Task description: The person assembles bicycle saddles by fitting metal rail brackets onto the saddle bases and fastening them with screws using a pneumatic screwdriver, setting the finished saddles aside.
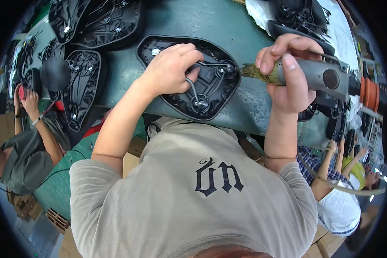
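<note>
A black bicycle saddle [159, 48] lies upside down on the green table [227, 26], its metal rails [210, 75] facing up. My left hand [172, 69] presses on the saddle's underside, fingers curled around a rail. My right hand [288, 71] grips a grey power driver [320, 77] held sideways. The driver's tip, wrapped in frayed tape, touches a fastener at the saddle's right side.
Several more upside-down black saddles [99, 21] are piled at the back left, others at the back right [296, 17]. A person sits at the left holding a red thing [21, 92]. Other people sit at the right [344, 172]. Cardboard boxes stand below.
</note>
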A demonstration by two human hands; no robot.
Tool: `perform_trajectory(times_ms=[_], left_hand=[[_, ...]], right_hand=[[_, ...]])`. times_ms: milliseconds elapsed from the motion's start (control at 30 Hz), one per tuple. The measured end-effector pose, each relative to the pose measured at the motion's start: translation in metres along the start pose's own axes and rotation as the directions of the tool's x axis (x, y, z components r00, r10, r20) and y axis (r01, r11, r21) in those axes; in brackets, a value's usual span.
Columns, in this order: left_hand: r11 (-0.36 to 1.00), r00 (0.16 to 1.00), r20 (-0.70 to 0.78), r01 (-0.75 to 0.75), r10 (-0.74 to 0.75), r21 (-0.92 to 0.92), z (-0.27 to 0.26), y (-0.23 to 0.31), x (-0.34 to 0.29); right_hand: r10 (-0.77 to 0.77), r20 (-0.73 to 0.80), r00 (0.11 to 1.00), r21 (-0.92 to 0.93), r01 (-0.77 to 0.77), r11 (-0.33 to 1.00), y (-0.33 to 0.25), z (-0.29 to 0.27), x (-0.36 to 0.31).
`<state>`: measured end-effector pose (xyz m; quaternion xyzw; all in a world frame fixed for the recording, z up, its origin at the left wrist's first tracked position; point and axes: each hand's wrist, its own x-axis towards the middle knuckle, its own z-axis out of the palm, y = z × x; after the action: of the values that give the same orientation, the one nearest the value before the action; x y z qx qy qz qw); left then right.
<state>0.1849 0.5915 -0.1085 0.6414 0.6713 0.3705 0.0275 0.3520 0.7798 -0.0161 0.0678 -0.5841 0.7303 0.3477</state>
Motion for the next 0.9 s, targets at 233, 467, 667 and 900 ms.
perform_trajectory(times_ms=[233,467,667,900], left_hand=[[0.999,1.0,-0.017,-0.007,0.006,-0.05,-0.005,-0.001,-0.007],[0.846,0.928,-0.197,0.182,-0.316,-0.5,-0.115,-0.006,-0.025],[0.578,0.134,-0.575,0.379,-0.807,-0.723,-0.365,-0.142,-0.123],[0.924,0.87,-0.311,0.372,-0.382,-0.094,-0.196,-0.017,-0.03]], right_hand=[[0.112,-0.041,0.993,0.013,-0.111,0.994,0.008,0.014,0.009],[0.095,-0.026,0.995,-0.037,-0.096,0.995,0.013,0.003,0.01],[0.096,-0.031,0.995,-0.018,-0.097,0.995,0.02,-0.003,0.014],[0.146,-0.01,0.989,0.011,-0.146,0.989,0.019,-0.006,0.005]])
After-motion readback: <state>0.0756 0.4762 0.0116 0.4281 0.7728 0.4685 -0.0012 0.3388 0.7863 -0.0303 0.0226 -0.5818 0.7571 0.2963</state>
